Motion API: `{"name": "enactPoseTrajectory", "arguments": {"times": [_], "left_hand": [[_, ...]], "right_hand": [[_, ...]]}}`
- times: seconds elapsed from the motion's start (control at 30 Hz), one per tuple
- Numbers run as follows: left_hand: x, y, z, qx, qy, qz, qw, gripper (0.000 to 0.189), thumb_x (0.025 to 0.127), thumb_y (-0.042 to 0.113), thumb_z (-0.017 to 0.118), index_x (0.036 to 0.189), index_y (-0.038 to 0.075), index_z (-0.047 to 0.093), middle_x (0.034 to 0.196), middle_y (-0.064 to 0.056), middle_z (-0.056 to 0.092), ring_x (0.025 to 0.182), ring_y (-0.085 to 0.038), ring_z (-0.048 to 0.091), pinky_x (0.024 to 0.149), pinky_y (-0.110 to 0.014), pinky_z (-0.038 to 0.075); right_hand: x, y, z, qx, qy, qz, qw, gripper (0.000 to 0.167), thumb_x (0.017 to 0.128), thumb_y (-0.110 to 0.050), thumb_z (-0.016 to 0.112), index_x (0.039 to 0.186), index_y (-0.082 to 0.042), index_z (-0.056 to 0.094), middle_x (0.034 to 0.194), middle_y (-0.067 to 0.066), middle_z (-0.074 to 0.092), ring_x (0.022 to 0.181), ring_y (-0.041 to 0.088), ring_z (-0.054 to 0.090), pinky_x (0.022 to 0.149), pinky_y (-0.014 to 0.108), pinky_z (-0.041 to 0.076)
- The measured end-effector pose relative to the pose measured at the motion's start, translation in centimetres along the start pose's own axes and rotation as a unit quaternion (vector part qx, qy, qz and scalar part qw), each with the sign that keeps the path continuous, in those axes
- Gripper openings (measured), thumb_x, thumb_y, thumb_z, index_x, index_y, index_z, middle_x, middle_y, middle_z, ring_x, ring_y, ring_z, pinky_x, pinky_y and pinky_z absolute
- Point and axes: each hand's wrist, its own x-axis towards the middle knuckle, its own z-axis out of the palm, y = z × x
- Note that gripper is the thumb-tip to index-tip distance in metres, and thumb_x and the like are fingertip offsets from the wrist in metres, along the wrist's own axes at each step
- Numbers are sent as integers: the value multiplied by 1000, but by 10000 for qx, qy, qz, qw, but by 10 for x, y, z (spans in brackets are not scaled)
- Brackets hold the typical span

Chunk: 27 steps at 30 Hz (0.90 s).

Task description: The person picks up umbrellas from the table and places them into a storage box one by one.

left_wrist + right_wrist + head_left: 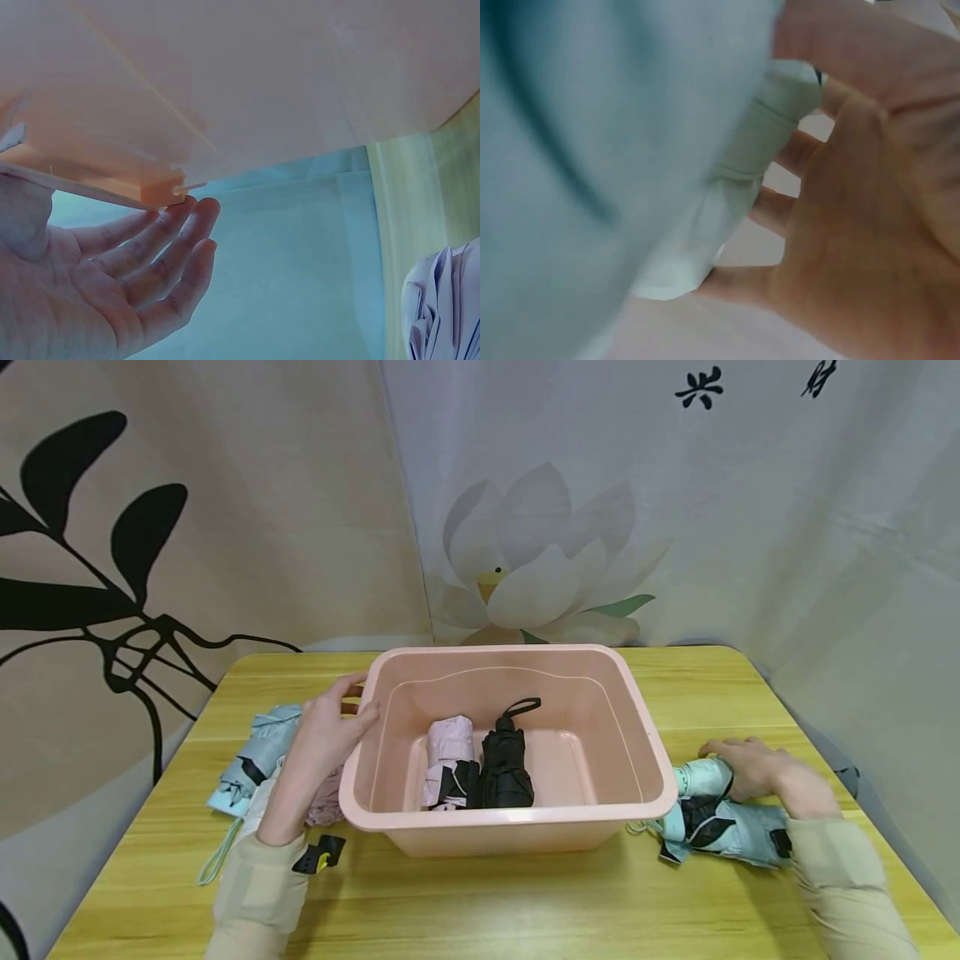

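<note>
My left hand (333,722) holds the left rim of a pink plastic bin (510,817), thumb over the edge and fingers outside it; in the left wrist view, fingertips (199,217) touch the rim's underside. Inside the bin a folded lilac umbrella (450,747) and a folded black umbrella (506,764) lie side by side. To the right of the bin my right hand (757,768) grips a folded mint-green umbrella (703,775), fingers round it in the right wrist view. A folded light-blue umbrella (750,835) lies beneath and beside it.
Left of the bin lie another light-blue umbrella (262,752), a white one (258,802) partly behind my arm, and a mauve one (327,797) against the bin. A black strap piece (318,853) shows by my left cuff. A printed curtain (540,510) hangs behind the wooden table (480,910).
</note>
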Motion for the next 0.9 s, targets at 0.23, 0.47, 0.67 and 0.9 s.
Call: {"name": "enactPoseTrajectory", "arguments": {"times": [0.23,0.47,0.67,0.9], "left_hand": [[0,0,0,-29,-17,-34,10000,56,94,25,52,144,5,38,133,-24,52,112,-41,58,76,-44,59],[0,0,0,-53,-39,-62,10000,56,94,25,52,144,5,38,132,-24,52,112,-40,58,77,-45,59],[0,0,0,18,33,39,10000,55,94,26,52,142,3,40,131,-24,54,112,-40,58,78,-45,59],[1,-1,0,73,65,94,9999,55,94,26,52,142,3,40,130,-24,55,112,-39,59,79,-45,59]], "right_hand": [[6,0,0,-161,-130,-153,9997,60,63,6,70,119,-12,56,121,24,54,103,45,50,65,57,45],[10,-2,-1,-355,-360,-173,9986,60,65,7,71,118,-15,55,118,22,54,98,39,53,58,42,41],[11,0,0,-335,-294,-331,9985,58,64,7,69,116,-15,56,107,16,57,87,30,52,57,38,42],[11,2,0,-302,-199,-513,9980,57,62,5,69,114,-15,57,103,13,58,84,27,50,58,35,42]]}}
